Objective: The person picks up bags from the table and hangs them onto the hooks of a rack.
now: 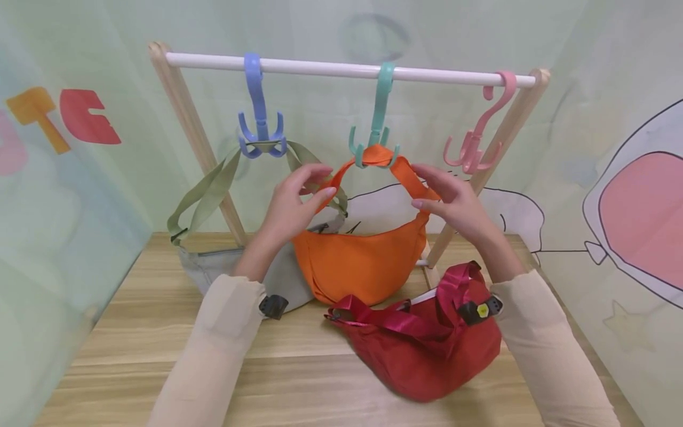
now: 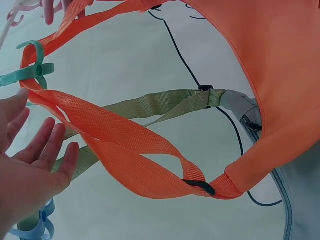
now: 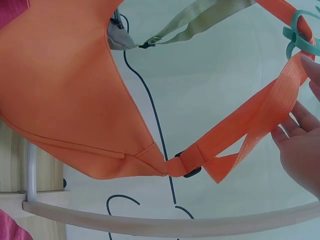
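An orange crossbody bag (image 1: 363,261) hangs by its looped strap (image 2: 115,145) from the prongs of a teal hook (image 1: 381,112). My left hand (image 1: 293,201) is beside the strap's left side, its fingers spread and relaxed in the left wrist view. On the other side, my right hand (image 1: 453,201) has loosely bent fingers against or very near the strap; the right wrist view shows no pinch on it. A grey bag (image 1: 213,264) with an olive strap (image 1: 213,184) hangs from a blue hook (image 1: 258,101), partly hidden behind my left arm and the orange bag.
A white rail (image 1: 320,67) on wooden posts (image 1: 189,130) carries the hooks, among them a pink hook (image 1: 475,142) at right with no bag. A red bag (image 1: 421,350) lies on the wooden table (image 1: 288,379) in front. A printed cloth backdrop (image 1: 576,178) stands behind.
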The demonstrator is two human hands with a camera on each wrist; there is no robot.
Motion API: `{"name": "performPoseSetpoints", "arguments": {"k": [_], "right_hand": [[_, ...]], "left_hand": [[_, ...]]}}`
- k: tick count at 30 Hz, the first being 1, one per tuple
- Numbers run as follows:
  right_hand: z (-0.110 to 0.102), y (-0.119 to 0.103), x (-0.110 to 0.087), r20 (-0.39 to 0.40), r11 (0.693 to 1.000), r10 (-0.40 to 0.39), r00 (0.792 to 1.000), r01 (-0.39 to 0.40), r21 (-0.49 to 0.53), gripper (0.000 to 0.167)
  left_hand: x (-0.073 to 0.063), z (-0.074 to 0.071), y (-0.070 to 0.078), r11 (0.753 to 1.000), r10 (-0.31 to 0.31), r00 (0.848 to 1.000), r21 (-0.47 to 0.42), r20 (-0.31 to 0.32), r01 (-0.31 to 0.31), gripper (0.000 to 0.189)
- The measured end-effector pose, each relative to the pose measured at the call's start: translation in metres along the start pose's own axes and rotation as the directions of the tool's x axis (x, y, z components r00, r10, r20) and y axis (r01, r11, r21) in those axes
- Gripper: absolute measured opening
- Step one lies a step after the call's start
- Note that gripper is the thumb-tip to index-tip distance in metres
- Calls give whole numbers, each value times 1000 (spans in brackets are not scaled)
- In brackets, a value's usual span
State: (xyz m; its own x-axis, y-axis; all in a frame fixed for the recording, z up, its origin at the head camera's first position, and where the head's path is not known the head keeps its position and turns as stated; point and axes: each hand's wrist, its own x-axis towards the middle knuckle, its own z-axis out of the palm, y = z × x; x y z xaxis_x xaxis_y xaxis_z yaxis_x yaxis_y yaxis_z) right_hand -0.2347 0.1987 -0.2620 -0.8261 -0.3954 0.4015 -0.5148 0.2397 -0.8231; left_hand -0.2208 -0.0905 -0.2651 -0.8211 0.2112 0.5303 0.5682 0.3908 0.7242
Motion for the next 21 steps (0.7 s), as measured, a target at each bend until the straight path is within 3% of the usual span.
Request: {"name": "performPoseSetpoints", "arguments": {"k": [6, 13, 21], "right_hand": [[-3, 3, -9, 15, 1000, 20, 1000, -19, -5, 57], [-6, 6, -20, 27, 999, 32, 999, -33, 16, 60], [-9, 12, -30, 18, 999, 6, 1000, -6, 39, 59]], "left_hand": [[-6, -1, 3, 999, 34, 999, -2, -27, -34, 34], [-15, -1, 4, 994, 78, 992, -68, -96, -85, 33], [-32, 4, 0, 995, 73, 991, -65, -115, -81, 31]]}}
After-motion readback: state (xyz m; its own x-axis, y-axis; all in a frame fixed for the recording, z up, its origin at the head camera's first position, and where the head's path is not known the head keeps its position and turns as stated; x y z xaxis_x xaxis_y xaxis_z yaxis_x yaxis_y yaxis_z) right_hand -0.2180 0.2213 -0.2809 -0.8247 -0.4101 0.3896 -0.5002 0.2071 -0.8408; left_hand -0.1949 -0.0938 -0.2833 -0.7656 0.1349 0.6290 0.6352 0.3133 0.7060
